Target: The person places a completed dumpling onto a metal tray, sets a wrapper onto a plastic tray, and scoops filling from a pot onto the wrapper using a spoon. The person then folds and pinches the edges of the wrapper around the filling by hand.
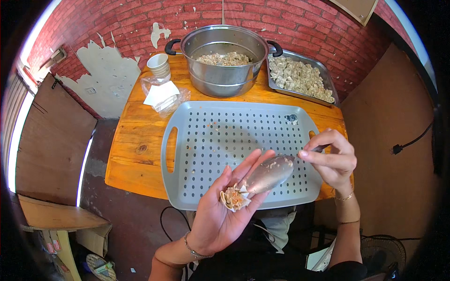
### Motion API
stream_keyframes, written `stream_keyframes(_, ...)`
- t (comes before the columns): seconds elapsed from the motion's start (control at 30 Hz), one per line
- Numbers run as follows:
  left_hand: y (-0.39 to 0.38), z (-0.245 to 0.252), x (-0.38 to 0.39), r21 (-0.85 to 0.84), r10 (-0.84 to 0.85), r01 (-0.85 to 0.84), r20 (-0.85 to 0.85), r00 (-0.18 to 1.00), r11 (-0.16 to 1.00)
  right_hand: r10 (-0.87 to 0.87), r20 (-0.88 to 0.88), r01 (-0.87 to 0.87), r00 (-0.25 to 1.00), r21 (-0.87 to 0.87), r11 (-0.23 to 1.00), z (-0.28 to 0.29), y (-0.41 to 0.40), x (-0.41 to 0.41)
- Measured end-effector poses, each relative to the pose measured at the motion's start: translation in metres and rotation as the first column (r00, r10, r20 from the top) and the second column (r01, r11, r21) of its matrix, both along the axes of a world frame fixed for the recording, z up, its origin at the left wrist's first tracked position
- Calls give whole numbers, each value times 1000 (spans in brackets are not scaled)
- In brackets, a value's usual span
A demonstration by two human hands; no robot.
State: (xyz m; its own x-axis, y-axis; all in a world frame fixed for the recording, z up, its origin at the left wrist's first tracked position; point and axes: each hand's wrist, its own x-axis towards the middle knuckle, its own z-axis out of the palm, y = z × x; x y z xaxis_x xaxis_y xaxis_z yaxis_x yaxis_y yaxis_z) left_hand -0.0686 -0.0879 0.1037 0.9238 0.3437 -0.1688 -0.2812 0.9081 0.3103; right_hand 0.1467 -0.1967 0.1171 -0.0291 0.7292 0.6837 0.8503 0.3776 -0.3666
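My left hand (221, 217), palm up over the tray's near edge, cradles a dumpling wrapper (235, 197) with chopped filling showing in its open top. A large metal spoon (272, 172) is in my right hand (332, 159), which grips its handle. The spoon's rounded back faces up and its tip is at the filling. Beneath both hands is a grey perforated plastic tray (225, 107) with a few food crumbs on it. My left fingers are partly hidden behind the spoon.
Behind the tray stands a steel pot (225, 79) holding chopped filling (225, 59). At its right, a metal pan (299, 92) holds many formed dumplings (299, 75). Stacked paper cups (159, 66) and white wrappers (161, 94) in plastic are at left on the wooden table (137, 154).
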Motion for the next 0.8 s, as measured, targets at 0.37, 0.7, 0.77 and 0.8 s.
stream_keyframes(0.37,-1,-18,6,107,148,-146,-7,989,983,110,402,-14,909,-236,972,76,25,-7)
stream_keyframes(0.7,0,-19,10,195,193,-174,-81,978,965,187,717,20,671,-270,963,98,37,-28)
stream_keyframes(0.77,0,-21,10,179,194,-176,-89,977,968,164,739,-3,654,-214,977,101,38,-26)
stream_keyframes(0.8,1,-22,10,178,196,-178,-90,977,968,137,760,-23,635,-159,987,102,39,-26)
